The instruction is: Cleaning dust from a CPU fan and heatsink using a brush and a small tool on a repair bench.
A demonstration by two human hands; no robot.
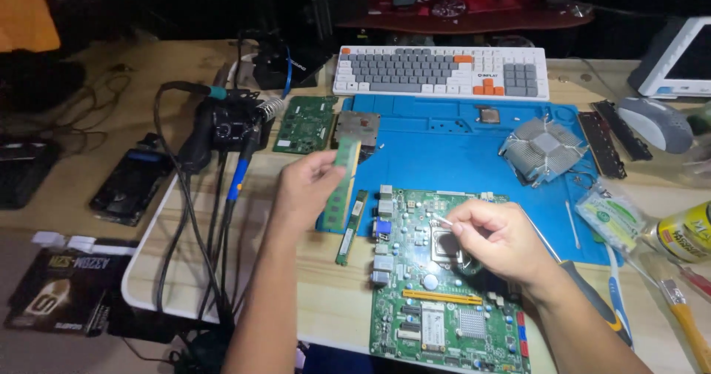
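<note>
Two clamped grips: left hand [305, 185] on memory stick [344, 174], right hand [495, 239] on swab [442, 221] (over motherboard [444, 285]).

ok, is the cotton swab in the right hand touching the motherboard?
Cannot tell. In the head view the right hand holds the cotton swab over the CPU socket of the motherboard, but one downward view shows neither contact nor gap plainly.

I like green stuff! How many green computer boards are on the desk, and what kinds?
Big motherboard: 1
Memory sticks: 2, one in the left hand, one lying flat
Small card by the soldering station: 1
Total: 4
</note>
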